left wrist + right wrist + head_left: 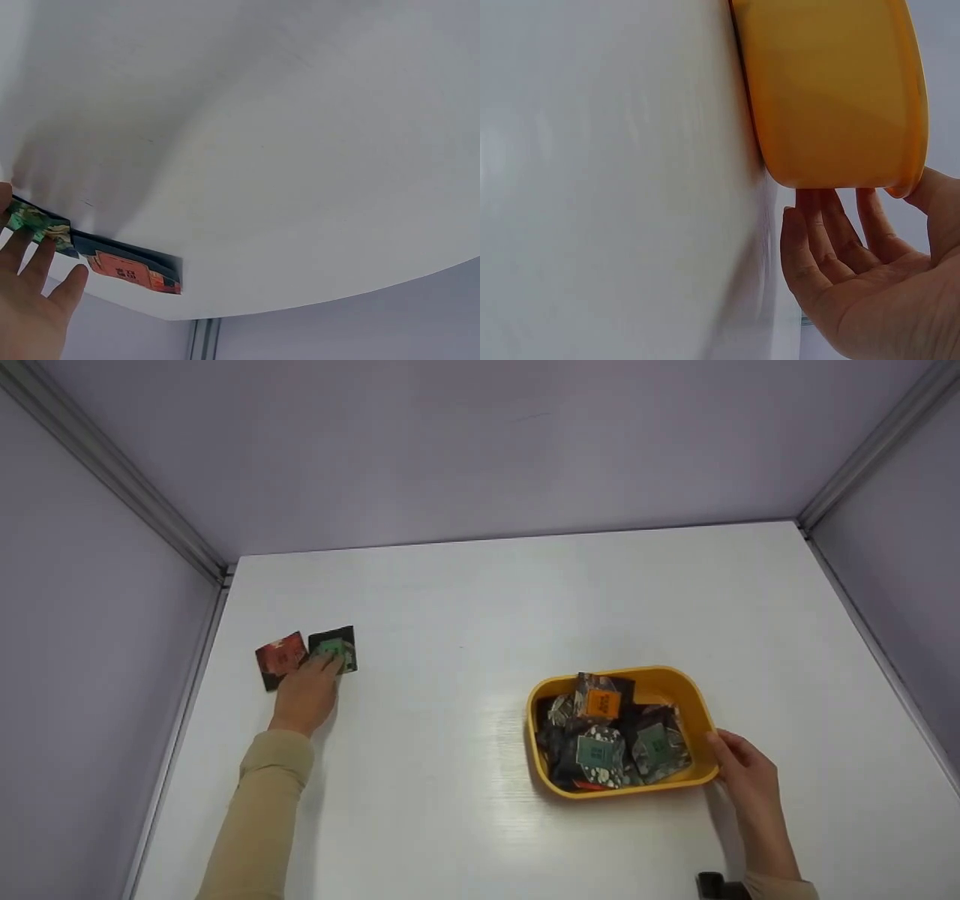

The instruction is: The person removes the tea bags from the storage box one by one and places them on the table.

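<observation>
At the table's left, two small flat packets lie side by side: one with a red label (282, 657), one dark with a green label (330, 640). My left hand (306, 699) reaches over them with its fingertips on the green-labelled packet; in the left wrist view its fingers look nearly straight. A yellow plastic basket (667, 684) stands right of the middle, holding several similar dark packets (600, 754) in a pile. My right hand (750, 780) grips the basket's right end, thumb over the rim and fingers against the outer wall (832, 112).
The white table (442, 675) is bounded by a pale back wall (450, 450) and side panels with grey metal posts. By the right wrist, at the lower edge of the head view, is a black object (711, 883), partly cut off.
</observation>
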The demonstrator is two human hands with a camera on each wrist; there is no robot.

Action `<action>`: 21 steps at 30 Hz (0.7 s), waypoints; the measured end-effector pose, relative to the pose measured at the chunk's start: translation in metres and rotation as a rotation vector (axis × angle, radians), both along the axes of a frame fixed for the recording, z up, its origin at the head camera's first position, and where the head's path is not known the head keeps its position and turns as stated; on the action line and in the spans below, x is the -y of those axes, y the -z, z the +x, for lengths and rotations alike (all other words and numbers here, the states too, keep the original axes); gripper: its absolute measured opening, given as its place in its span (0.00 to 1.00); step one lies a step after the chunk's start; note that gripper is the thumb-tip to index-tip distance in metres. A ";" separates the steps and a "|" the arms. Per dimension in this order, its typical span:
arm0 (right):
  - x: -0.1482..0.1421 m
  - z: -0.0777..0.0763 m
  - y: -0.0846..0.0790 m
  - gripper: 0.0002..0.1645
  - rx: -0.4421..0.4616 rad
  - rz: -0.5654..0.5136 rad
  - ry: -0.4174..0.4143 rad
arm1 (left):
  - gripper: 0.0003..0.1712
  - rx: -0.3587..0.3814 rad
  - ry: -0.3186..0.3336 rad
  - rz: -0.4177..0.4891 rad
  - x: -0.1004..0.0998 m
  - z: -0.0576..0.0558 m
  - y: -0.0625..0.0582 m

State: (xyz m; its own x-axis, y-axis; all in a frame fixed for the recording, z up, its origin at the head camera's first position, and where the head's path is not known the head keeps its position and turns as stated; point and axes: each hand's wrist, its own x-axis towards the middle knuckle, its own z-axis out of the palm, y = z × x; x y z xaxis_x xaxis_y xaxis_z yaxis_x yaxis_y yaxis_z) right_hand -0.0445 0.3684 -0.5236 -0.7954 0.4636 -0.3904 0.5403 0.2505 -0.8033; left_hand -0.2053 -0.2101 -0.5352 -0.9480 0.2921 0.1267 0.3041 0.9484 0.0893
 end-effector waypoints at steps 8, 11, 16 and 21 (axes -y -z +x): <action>0.000 0.000 -0.002 0.47 0.011 -0.001 -0.001 | 0.15 -0.043 0.023 0.009 -0.019 -0.005 -0.004; -0.001 0.000 -0.002 0.48 0.022 -0.001 -0.001 | 0.12 -0.079 0.091 0.040 -0.032 -0.006 -0.007; -0.001 0.000 0.000 0.47 0.001 0.004 0.000 | 0.09 -0.131 0.240 0.052 -0.054 -0.004 -0.014; 0.000 0.000 0.002 0.46 -0.007 0.000 0.014 | 0.09 -0.103 0.373 -0.002 -0.083 0.000 -0.025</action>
